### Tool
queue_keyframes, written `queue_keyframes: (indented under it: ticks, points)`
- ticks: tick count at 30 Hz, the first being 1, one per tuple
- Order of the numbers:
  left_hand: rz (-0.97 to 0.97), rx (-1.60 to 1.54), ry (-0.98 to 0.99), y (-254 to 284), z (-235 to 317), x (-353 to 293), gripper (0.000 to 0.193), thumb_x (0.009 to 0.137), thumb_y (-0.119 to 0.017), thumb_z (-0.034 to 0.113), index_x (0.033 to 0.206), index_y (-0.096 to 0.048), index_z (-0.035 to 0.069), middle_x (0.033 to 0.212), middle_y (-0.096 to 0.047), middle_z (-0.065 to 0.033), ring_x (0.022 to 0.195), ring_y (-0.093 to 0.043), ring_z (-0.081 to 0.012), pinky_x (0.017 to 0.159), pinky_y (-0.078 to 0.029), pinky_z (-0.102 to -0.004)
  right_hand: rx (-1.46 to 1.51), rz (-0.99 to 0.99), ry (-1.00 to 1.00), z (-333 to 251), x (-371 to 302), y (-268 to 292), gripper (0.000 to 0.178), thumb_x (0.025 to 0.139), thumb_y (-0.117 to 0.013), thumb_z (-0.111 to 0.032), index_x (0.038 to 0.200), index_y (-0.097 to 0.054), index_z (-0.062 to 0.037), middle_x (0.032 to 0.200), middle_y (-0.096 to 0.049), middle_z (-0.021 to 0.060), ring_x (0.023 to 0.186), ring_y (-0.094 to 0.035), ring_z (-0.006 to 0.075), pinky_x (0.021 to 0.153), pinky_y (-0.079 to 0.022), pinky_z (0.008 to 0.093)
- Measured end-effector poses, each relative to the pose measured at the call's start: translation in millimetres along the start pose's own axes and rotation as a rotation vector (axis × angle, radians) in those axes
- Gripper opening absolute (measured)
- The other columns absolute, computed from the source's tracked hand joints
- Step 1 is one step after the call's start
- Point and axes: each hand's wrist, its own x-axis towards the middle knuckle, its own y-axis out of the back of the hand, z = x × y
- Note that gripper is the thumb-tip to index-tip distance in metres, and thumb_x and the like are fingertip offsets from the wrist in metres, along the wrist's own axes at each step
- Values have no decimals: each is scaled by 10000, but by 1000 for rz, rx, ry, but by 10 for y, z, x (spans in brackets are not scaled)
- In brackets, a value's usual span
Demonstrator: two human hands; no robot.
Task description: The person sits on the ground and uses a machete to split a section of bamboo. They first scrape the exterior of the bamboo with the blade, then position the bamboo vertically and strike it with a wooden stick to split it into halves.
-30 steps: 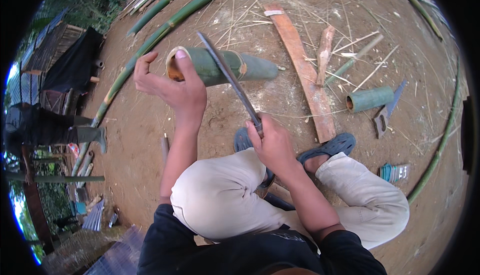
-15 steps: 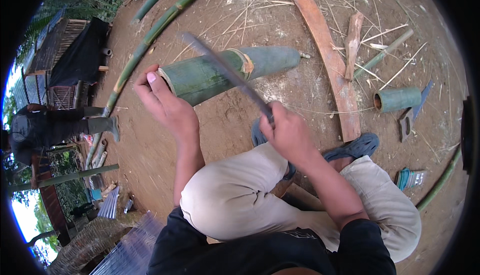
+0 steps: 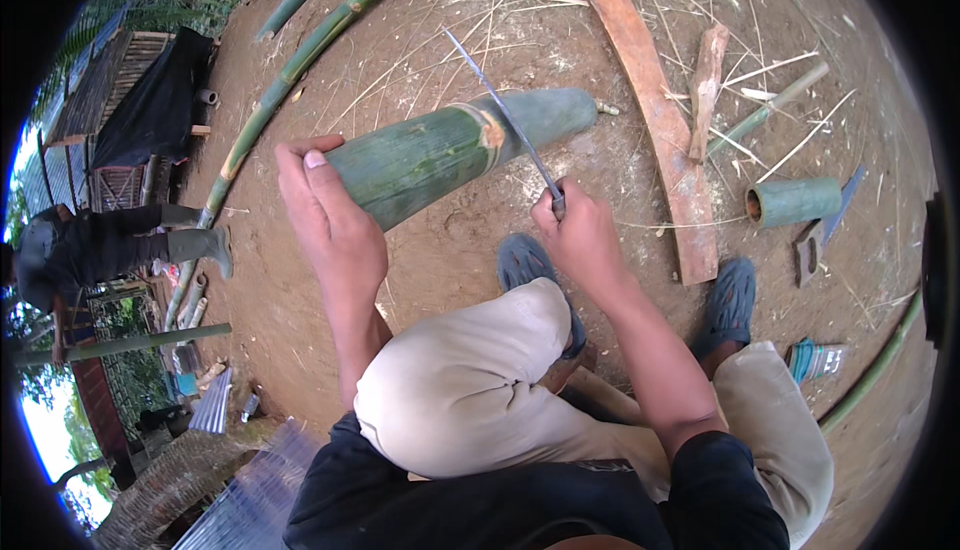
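Note:
A thick green bamboo section (image 3: 405, 165) lies slantwise before me, with a pale brown node ring toward its far right part. My left hand (image 3: 332, 212) grips its left end, thumb on top and fingers round the rim. In my right hand (image 3: 583, 235) is the handle of a long narrow machete (image 3: 505, 110). Its blade points up and to the left and crosses over the bamboo just right of the node. Whether the edge touches the surface I cannot tell.
A reddish plank (image 3: 655, 120) and a wood stick (image 3: 707, 90) lie ahead right. Nearby are a short bamboo tube (image 3: 797, 201), a handsaw (image 3: 822, 235) and a teal bundle (image 3: 812, 360). A long bamboo pole (image 3: 290, 75) runs along the left; another person (image 3: 110, 245) stands beyond it.
The machete has moved right along the bamboo, from left of the node to just past it, and its blade now stands steeper. My right foot has shifted, its shoe now pointing ahead.

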Motion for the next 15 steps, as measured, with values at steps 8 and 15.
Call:
queue_keyframes:
  ticks: [8,15]
  points:
    - [-5,-51,12,-13,87,-97,337,1049,-326,220,1026,-557,-24,1020,-625,-176,970,-582,-236,933,-426,-357,23,-55,98,98,-11,51,243,925,-632,-227,920,-603,14,663,-645,227,639,-673,419,602,-538,507]
    - [31,-58,-77,7,-13,-300,221,1026,-482,168,1043,-545,-42,994,-609,-177,960,-585,-255,908,-436,-376,15,-151,266,27,-145,164,230,908,-646,-241,913,-566,-25,714,-659,213,661,-665,434,619,-539,522]
